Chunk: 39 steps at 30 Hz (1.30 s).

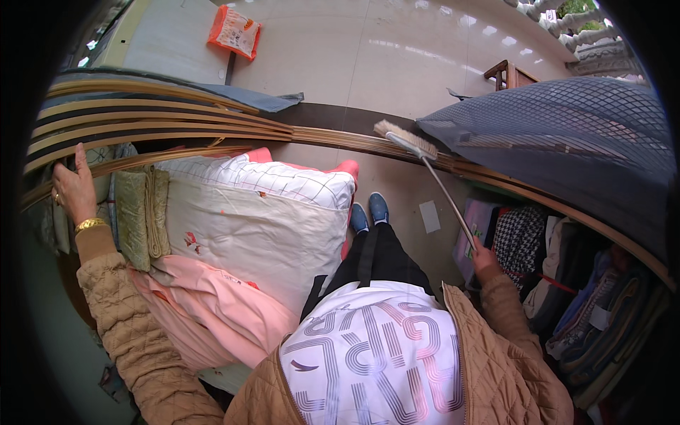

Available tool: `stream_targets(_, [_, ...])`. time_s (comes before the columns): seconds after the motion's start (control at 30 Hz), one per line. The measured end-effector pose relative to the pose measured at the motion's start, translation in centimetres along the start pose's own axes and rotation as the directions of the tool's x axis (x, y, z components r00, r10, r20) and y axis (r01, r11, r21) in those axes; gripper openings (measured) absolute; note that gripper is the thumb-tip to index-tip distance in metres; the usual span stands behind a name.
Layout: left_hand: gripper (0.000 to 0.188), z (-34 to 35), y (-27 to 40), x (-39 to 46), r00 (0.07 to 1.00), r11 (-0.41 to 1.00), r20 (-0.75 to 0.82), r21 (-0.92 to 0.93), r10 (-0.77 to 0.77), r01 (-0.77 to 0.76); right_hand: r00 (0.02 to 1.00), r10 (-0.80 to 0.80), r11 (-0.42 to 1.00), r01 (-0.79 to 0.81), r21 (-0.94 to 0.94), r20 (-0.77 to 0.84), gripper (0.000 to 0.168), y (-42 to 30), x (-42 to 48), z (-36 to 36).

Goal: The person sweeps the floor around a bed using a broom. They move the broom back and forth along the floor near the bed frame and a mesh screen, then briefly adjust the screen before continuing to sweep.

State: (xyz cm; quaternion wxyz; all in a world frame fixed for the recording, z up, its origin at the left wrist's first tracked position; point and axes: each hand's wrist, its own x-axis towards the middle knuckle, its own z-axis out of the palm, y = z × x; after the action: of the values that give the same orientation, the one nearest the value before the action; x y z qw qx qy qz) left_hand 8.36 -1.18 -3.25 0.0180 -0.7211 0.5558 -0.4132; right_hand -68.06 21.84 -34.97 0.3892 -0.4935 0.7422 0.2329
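My right hand (484, 260) is closed around the metal handle (449, 196) of a brush with pale bristles. The brush's head (406, 141) is over the wooden door track, beside the dark mesh on the right. At the far left, my left hand (74, 186) touches the wooden strips (106, 139) of a folding or sliding frame, one digit pointing up. Whether it grips the strip is hard to see. Below that hand stand folded olive-green fabrics (141, 218), next to a bed-like pile with a cream cover (255, 239).
A white checked quilt (303, 178) and a pink cloth (223, 313) lie on the pile. Folded textiles (579, 297) are stacked at right behind the blue-grey mesh (574, 122). Outside are an orange-and-white bag (236, 33) and a wooden stool (510, 74). A paper piece (430, 216) lies near my shoes.
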Motion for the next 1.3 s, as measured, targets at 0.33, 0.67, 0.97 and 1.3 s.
stream_targets(0.33, [0.063,1.1,0.1,0.0,1.000,1.000,-0.005,-0.023,-0.001,0.001,0.997,-0.049,0.936,0.027,0.352,0.054,0.040,10.1,0.7,7.5])
stream_targets(0.67, [0.067,1.0,-0.8,0.1,0.998,0.993,0.036,0.109,-0.055,0.051,0.966,0.227,0.965,-0.241,0.105,0.128,0.043,7.8,-1.0,8.7])
stream_targets(0.97, [0.069,2.5,-1.7,0.2,0.991,0.992,0.120,0.122,-0.056,0.041,0.959,0.051,0.373,-0.277,0.886,0.279,0.041,17.8,-10.1,19.0])
stream_targets(1.3, [0.070,2.1,-1.5,0.4,0.995,0.992,0.079,0.110,-0.064,0.055,0.861,-0.232,-0.476,-0.507,0.719,0.453,0.016,0.6,-9.3,3.8])
